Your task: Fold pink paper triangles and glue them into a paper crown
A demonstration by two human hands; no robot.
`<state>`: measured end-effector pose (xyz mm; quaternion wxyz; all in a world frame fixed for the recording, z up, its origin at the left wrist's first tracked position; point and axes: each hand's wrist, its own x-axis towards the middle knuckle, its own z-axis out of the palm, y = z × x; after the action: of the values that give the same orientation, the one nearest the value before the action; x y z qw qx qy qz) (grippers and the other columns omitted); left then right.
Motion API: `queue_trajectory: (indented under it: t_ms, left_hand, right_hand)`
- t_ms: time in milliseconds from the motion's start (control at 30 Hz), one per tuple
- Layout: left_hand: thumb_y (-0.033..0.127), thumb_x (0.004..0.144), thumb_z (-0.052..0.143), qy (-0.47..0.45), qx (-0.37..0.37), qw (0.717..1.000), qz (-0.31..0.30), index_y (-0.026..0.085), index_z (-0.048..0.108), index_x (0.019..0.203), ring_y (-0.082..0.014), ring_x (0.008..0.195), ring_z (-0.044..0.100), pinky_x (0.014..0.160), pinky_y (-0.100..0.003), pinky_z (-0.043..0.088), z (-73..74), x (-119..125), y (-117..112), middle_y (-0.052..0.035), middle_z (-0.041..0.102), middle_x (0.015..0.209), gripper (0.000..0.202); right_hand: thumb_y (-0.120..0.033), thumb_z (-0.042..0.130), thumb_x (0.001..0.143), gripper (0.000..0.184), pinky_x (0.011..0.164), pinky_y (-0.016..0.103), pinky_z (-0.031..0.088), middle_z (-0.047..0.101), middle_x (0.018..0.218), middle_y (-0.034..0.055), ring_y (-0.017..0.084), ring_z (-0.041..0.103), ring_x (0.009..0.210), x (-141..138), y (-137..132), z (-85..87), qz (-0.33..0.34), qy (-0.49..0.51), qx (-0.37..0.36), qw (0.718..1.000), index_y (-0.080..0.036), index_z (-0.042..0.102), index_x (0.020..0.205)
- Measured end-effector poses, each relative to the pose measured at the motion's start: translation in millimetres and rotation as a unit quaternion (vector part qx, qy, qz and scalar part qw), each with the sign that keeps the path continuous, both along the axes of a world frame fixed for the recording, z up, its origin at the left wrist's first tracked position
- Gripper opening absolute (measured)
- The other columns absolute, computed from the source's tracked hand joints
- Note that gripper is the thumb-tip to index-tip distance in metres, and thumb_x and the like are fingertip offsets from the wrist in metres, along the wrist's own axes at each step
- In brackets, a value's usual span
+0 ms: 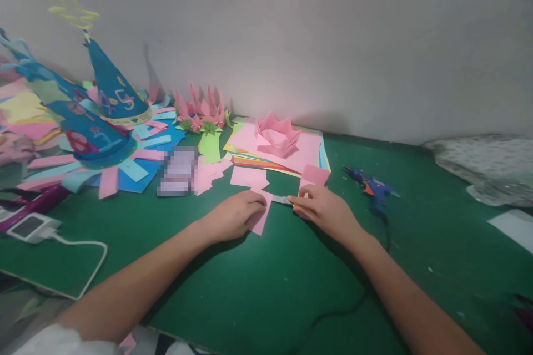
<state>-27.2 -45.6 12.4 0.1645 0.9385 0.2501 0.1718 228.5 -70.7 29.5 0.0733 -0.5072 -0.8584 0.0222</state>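
Pinched in my left hand (pixel 239 213) is a small piece of pink paper (pixel 261 224), held near the table top. My right hand (pixel 320 205) grips a utility knife (pixel 283 199); its grey blade points left, toward the paper's edge. Whether the blade touches the paper, I cannot tell. Behind my right hand stands a folded pink paper piece (pixel 314 175), partly covered by the fingers. More pink paper pieces (pixel 249 177) lie just beyond my left hand. Past them, a pink folded paper lotus (pixel 277 136) sits on a stack of coloured sheets (pixel 237 162).
A blue glue gun (pixel 377 191) lies right on the green table (pixel 233 288), its cord running forward. To the left are a phone (pixel 178 172), blue paper cone hats (pixel 114 91), pink-green paper flowers (pixel 204 111) and a white device (pixel 33 228). A wall (pixel 375 44) rises behind.
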Motion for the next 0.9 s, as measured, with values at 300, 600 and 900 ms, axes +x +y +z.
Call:
queue_trajectory:
  t_ms: [300, 600, 900]
  left_hand:
    - [0.011, 0.086, 0.041, 0.009, 0.030, 0.999, -0.022, 0.014, 0.065, 0.105, -0.0205, 0.101, 0.058, 0.089, -0.033, 0.048, -1.3, -2, 1, -0.0102, 0.062, 0.113, 0.030]
    - [0.001, 0.073, 0.043, 0.012, 0.023, 0.999, -0.022, 0.014, 0.064, 0.107, -0.0199, 0.102, 0.060, 0.088, -0.031, 0.050, -2.3, -3, 1, -0.0087, 0.064, 0.114, 0.042]
    - [0.024, 0.086, 0.052, -0.038, 0.006, 0.999, 0.029, 0.017, 0.063, 0.102, -0.0172, 0.099, 0.058, 0.087, -0.029, 0.048, -5.1, -3, 8, -0.0066, 0.062, 0.111, 0.021]
  right_hand:
    - [-0.030, 0.049, 0.090, 0.022, 0.056, 0.023, 0.030, 0.059, 0.085, 0.0051, 0.015, 0.050, 0.073, 4, 2, -8.0, 0.031, 0.010, 0.064, 0.997, -0.029, 0.067, 0.103]
    - [-0.034, 0.051, 0.089, 0.023, 0.053, 0.024, 0.026, 0.058, 0.080, 0.0054, 0.014, 0.048, 0.068, 22, 13, -17.8, 0.025, 0.008, 0.129, 0.991, -0.027, 0.071, 0.097]
    - [-0.033, 0.047, 0.091, 0.028, 0.062, 0.027, 0.039, 0.059, 0.083, 0.0072, 0.017, 0.051, 0.073, 39, 12, -12.2, 0.043, 0.077, 0.106, 0.991, -0.025, 0.071, 0.102]
